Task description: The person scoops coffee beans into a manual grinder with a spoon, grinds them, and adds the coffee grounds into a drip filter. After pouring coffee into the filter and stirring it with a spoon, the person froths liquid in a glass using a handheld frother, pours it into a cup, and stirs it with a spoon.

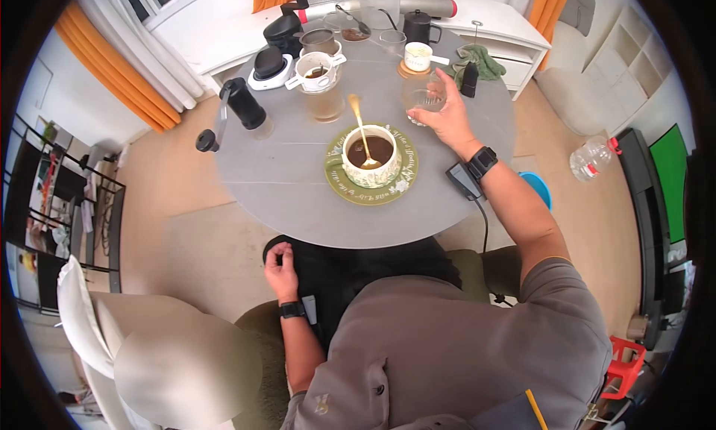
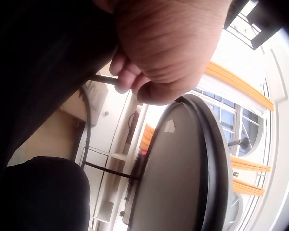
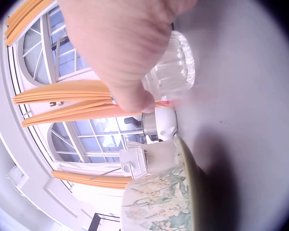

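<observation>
My right hand (image 1: pixel 450 113) grips a clear glass (image 1: pixel 421 96) at the right of the grey table, thumb on the near side. In the right wrist view the ribbed base of the glass (image 3: pixel 176 70) shows past my thumb. Left of it, a floral cup (image 1: pixel 371 169) of dark brown liquid stands on a green lettered saucer (image 1: pixel 350 193). A gold spoon (image 1: pixel 357 117) leans in the cup. My left hand (image 1: pixel 281 272) rests on my thigh below the table edge, its fingers loosely curled around nothing; the left wrist view shows it near the table's underside (image 2: pixel 176 159).
A white dripper (image 1: pixel 315 70) sits on a glass server (image 1: pixel 326 105) behind the cup. Further left are a black hand grinder (image 1: pixel 245 103) and a white-based appliance (image 1: pixel 270 68). A small white cup (image 1: pixel 418 55), black kettle (image 1: pixel 421 27) and green cloth (image 1: pixel 481 62) stand beyond the glass.
</observation>
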A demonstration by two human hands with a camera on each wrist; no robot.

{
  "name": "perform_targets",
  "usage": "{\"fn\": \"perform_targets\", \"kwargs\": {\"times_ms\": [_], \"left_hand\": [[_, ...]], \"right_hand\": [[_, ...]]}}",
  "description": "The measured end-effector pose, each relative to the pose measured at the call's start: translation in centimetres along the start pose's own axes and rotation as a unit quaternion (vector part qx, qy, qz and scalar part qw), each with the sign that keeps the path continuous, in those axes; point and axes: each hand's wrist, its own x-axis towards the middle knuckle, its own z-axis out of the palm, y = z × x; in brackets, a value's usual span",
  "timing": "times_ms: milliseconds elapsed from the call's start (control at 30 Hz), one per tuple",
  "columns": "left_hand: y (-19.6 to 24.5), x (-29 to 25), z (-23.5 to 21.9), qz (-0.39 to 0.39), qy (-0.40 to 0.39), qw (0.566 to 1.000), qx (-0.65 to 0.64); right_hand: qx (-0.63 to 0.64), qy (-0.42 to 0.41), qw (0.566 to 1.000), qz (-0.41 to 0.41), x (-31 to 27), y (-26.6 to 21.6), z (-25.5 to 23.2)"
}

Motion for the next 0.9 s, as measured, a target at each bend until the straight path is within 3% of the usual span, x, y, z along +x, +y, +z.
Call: {"fn": "perform_targets", "kwargs": {"times_ms": [100, 333, 400, 433, 500, 533, 633, 700, 733, 767, 833, 900], "left_hand": [[0.5, -0.1, 0.2, 0.007, -0.003, 1.000, 0.005], [1.0, 0.0, 1.0, 0.008, -0.009, 0.999, 0.032], [0.8, -0.1, 1.0, 0.022, -0.011, 0.998, 0.062], [0.6, -0.1, 1.1, 0.033, -0.019, 0.995, 0.093], [1.8, -0.3, 1.3, 0.051, -0.013, 0.991, 0.126], [2.1, -0.4, 1.4, 0.071, -0.019, 0.984, 0.163], [3.5, -0.2, 2.6, 0.100, -0.030, 0.970, 0.220], [3.7, 0.1, 4.4, 0.106, -0.079, 0.962, 0.239], [-0.2, 0.3, 5.7, 0.072, -0.100, 0.983, 0.138], [1.8, 0.0, 6.8, 0.011, -0.153, 0.981, 0.122], [-3.5, -0.7, 9.2, 0.086, -0.199, 0.964, 0.155], [-2.7, 0.7, 12.4, 0.079, -0.207, 0.963, 0.152]], "right_hand": [[-0.036, 0.004, 0.999, -0.034, -0.1, 0.3, 0.1], [-0.015, 0.006, 0.999, -0.029, -0.5, 0.1, -0.1], [-0.134, 0.071, 0.985, -0.087, -0.9, 0.1, 0.0], [-0.132, 0.070, 0.985, -0.089, -1.4, 0.1, 0.0], [-0.126, 0.120, 0.980, -0.098, -3.1, -3.3, -1.2], [-0.137, 0.157, 0.967, -0.144, -4.0, -4.5, -1.3], [-0.107, 0.154, 0.967, -0.171, -5.7, -7.8, -1.9], [-0.096, 0.140, 0.967, -0.193, -5.6, -9.8, -1.9], [-0.085, 0.084, 0.974, -0.192, -5.3, -10.6, -1.8], [-0.075, 0.028, 0.979, -0.188, -4.9, -11.2, -1.6], [-0.083, -0.009, 0.979, -0.187, -3.9, -12.6, -0.6], [-0.091, -0.047, 0.978, -0.182, -2.8, -13.4, 0.4]]}}
